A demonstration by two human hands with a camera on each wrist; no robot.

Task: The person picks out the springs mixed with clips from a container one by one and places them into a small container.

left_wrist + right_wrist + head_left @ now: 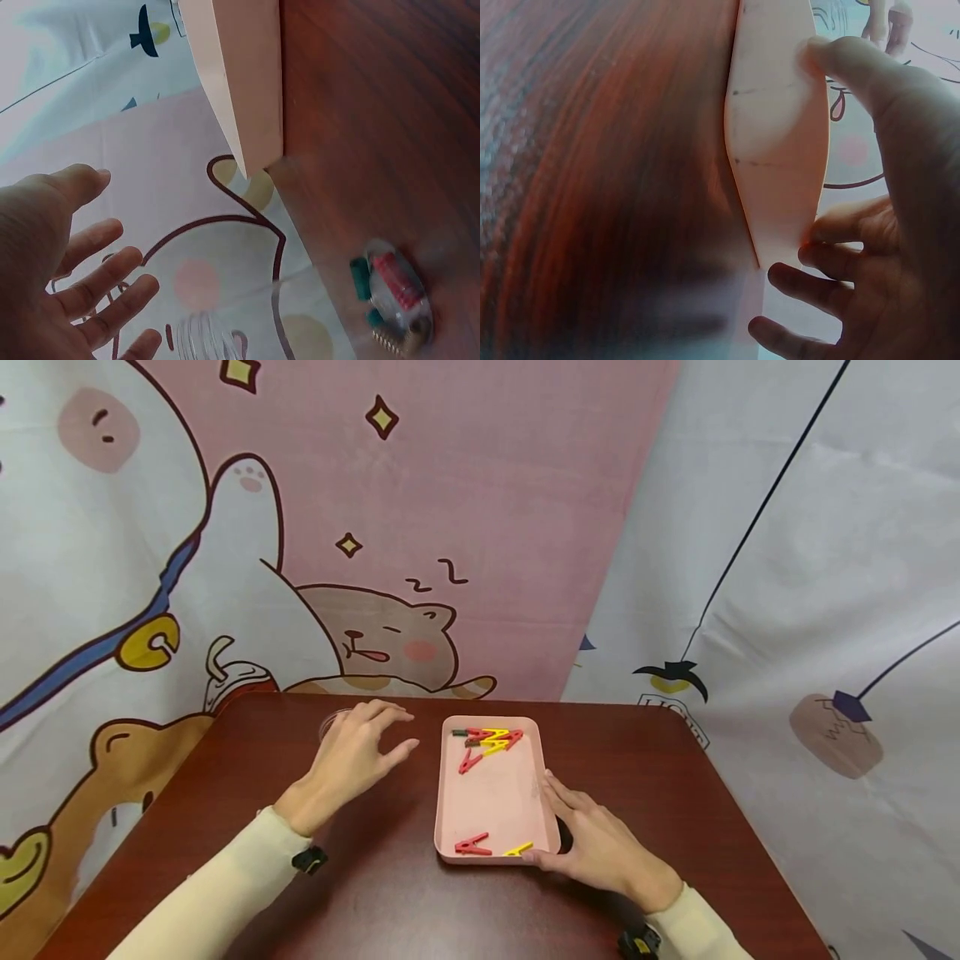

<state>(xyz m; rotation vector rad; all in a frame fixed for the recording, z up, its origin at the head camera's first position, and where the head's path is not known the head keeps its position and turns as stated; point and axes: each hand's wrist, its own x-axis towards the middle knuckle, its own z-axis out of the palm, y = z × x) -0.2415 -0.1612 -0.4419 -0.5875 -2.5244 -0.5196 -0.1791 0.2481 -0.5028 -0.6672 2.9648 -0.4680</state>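
Note:
Before me a shallow pink tray (495, 806) holds small clothespins. Several red, yellow and dark ones (489, 739) lie bunched toward its far end; a red clothespin (472, 845) and a yellow clothespin (517, 849) are at the near end. My right hand (596, 839) rests against the tray's right side, thumb at the near corner and extended fingers along the rim; the right wrist view shows the thumb (847, 64) touching the wall's top edge. My left hand (348, 760) is raised left of the tray, fingers spread and holding nothing.
Behind my left hand is a clear cup (327, 724), mostly hidden in the head view. The left wrist view shows small red and green pieces (397, 289) in its bottom. The dark red-brown table (637, 768) meets a printed cloth backdrop (510, 527) at its far edge.

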